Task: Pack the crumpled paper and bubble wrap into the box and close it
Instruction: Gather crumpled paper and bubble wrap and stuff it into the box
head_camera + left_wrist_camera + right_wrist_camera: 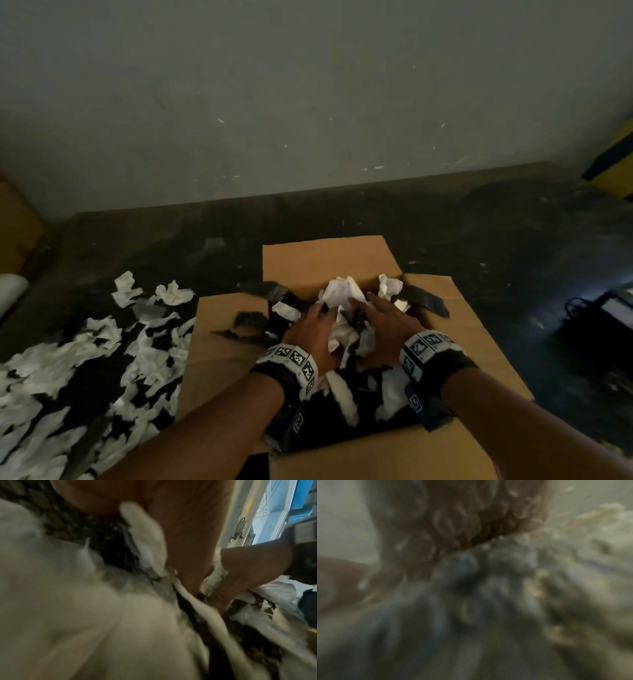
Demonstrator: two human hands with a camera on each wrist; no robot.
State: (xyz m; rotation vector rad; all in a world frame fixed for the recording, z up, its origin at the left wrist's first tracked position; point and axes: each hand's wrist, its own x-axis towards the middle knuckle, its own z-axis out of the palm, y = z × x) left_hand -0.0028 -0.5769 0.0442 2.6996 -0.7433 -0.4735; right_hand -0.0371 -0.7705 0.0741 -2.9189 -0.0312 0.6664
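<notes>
An open cardboard box point(329, 260) lies on the floor with its flaps spread flat. Inside it is a heap of white crumpled paper point(342, 291) and black bubble wrap point(428, 301). My left hand point(315, 329) and right hand point(383, 318) are both in the box, one on each side of the heap. Their fingers lie fairly straight against the paper. In the left wrist view my left hand point(188, 540) lies on the crumpled paper point(68, 601), and my right hand point(248, 568) reaches into the same heap. The right wrist view is blurred.
Several more crumpled sheets point(102, 342) lie on black bubble wrap point(85, 383) on the floor, left of the box. A dark device with a cable point(603, 315) sits at the right. A yellow and black object point(616, 161) stands at the far right, with cardboard point(17, 222) at the far left.
</notes>
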